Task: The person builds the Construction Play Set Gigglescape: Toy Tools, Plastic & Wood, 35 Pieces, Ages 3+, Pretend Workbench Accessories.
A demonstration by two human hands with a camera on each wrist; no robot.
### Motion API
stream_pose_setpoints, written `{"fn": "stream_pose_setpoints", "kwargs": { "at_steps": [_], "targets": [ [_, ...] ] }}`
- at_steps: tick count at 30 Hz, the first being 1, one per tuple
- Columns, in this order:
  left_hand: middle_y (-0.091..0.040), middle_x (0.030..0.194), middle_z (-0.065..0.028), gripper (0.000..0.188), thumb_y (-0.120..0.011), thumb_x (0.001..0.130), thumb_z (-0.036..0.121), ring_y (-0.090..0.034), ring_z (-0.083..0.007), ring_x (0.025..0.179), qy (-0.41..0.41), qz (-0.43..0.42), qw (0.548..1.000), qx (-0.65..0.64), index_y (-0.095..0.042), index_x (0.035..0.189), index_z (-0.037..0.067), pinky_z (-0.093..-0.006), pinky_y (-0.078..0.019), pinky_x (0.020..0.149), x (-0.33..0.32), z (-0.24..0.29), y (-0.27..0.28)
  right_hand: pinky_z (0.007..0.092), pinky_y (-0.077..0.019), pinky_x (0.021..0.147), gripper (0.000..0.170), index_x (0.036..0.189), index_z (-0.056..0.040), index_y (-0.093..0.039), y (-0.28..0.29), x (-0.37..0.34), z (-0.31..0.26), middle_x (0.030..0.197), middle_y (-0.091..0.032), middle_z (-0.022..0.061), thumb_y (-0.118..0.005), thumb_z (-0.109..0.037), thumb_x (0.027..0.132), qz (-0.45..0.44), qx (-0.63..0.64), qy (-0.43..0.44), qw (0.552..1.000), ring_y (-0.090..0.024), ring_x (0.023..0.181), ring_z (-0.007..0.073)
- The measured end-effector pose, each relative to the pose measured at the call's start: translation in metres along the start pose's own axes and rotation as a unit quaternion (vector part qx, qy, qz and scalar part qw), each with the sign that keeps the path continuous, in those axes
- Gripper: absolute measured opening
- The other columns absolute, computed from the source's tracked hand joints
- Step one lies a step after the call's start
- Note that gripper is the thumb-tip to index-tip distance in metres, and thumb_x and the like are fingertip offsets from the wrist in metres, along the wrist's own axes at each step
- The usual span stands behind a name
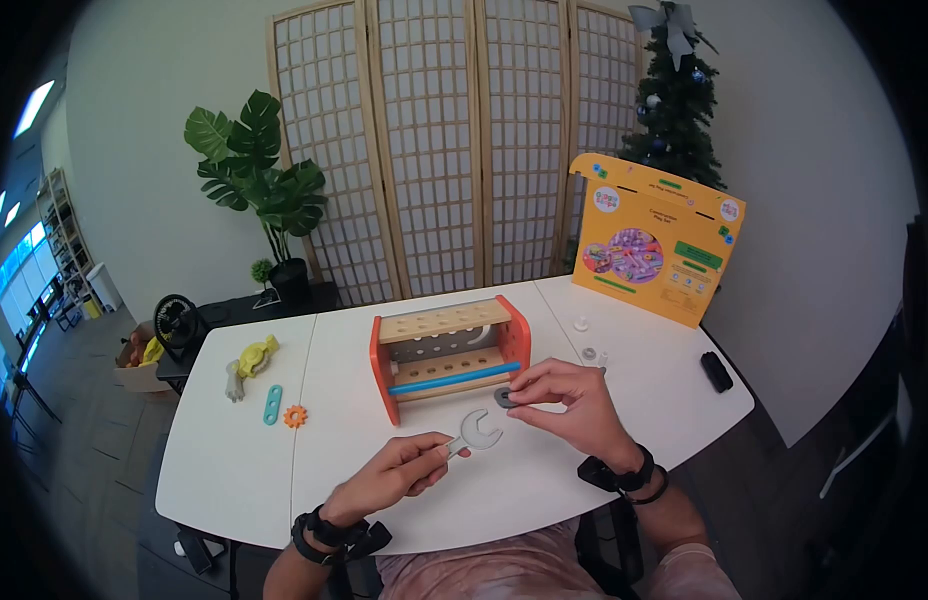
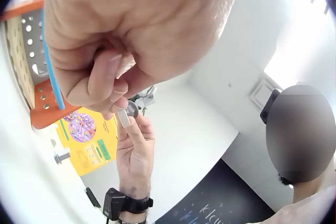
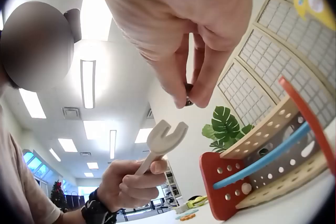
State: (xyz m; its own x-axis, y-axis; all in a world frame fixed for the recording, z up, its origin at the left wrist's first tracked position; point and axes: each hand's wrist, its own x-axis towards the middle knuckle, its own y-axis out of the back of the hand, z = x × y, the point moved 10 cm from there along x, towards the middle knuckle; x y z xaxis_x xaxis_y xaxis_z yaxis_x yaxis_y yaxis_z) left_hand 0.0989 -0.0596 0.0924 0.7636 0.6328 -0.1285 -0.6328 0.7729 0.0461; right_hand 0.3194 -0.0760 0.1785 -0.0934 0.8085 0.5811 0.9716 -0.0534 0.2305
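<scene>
Gripping a pale toy wrench (image 1: 467,430) by its handle, the left hand (image 1: 392,470) is nearest; slightly farther, the right hand (image 1: 576,405) pinches a small dark-grey round piece (image 1: 502,397), apart from the wrench. It looks like a readying step; the next move probably calls for steady alignment of both. Beyond stands the red-sided workbench (image 1: 444,321), a blue rod (image 1: 454,378) across its front.

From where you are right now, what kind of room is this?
It looks like an office or shared workroom, though I can't be sure: there are long ceiling lights, tall shelving and a folding screen behind the white table.
</scene>
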Motion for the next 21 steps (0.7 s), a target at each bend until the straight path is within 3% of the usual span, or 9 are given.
{"fn": "stream_pose_setpoints", "kwargs": {
  "at_steps": [3, 9, 15, 19, 21],
  "targets": [
    [-0.048, 0.079, 0.0079, 0.033, -0.049, 0.121, 0.025, -0.038, -0.0034, 0.066, 0.012, -0.001, 1.0, -0.016, -0.071, 0.136, 0.005, -0.0218, -0.0312, 0.059, -0.001, 0.0, -0.001, 0.0329, -0.0644, 0.089, 0.017, 0.108, -0.0013, -0.084, -0.019, -0.003, -0.021, 0.11, -0.081, 0.0086, -0.086, -0.001, 0.091, -0.071, -0.09, 0.059, 0.992, -0.08, 0.1, 0.0215],
    [-0.047, 0.078, 0.008, 0.033, -0.051, 0.119, 0.024, -0.038, -0.0035, 0.066, 0.012, 0.008, 1.0, -0.022, -0.072, 0.134, 0.004, -0.0219, -0.0315, 0.059, -0.003, -0.001, 0.006, 0.0332, -0.0652, 0.088, 0.022, 0.112, -0.0043, -0.083, -0.035, -0.013, -0.03, 0.116, -0.08, 0.0066, -0.081, 0.001, 0.091, -0.13, -0.228, 0.124, 0.957, -0.079, 0.1, 0.0244],
    [-0.049, 0.08, 0.0076, 0.033, -0.05, 0.12, 0.024, -0.039, -0.0027, 0.067, 0.009, -0.002, 1.0, 0.012, -0.071, 0.133, 0.003, -0.0214, -0.0318, 0.059, 0.002, -0.004, 0.003, 0.0362, -0.0638, 0.097, 0.029, 0.116, -0.006, -0.082, -0.047, -0.02, -0.033, 0.12, -0.079, 0.0065, -0.076, 0.005, 0.09, -0.17, -0.242, 0.191, 0.936, -0.076, 0.114, 0.026],
    [-0.047, 0.078, 0.0082, 0.033, -0.049, 0.121, 0.027, -0.04, -0.0023, 0.066, 0.002, -0.012, 1.0, 0.01, -0.069, 0.136, 0.006, -0.0205, -0.0332, 0.06, 0.003, -0.004, 0.002, 0.0379, -0.0623, 0.1, 0.032, 0.118, -0.0052, -0.081, -0.049, -0.02, -0.039, 0.123, -0.079, 0.0074, -0.074, 0.01, 0.09, -0.174, -0.258, 0.189, 0.931, -0.074, 0.119, 0.0274],
    [-0.05, 0.081, 0.0067, 0.031, -0.048, 0.12, 0.024, -0.041, -0.0031, 0.067, 0.0, -0.017, 1.0, 0.001, -0.067, 0.137, 0.005, -0.0213, -0.034, 0.06, 0.003, -0.003, 0.001, 0.0375, -0.0614, 0.098, 0.036, 0.12, -0.0047, -0.081, -0.034, -0.011, -0.053, 0.124, -0.079, 0.009, -0.072, 0.012, 0.09, -0.093, -0.231, 0.17, 0.953, -0.074, 0.119, 0.0272]
  ]
}}
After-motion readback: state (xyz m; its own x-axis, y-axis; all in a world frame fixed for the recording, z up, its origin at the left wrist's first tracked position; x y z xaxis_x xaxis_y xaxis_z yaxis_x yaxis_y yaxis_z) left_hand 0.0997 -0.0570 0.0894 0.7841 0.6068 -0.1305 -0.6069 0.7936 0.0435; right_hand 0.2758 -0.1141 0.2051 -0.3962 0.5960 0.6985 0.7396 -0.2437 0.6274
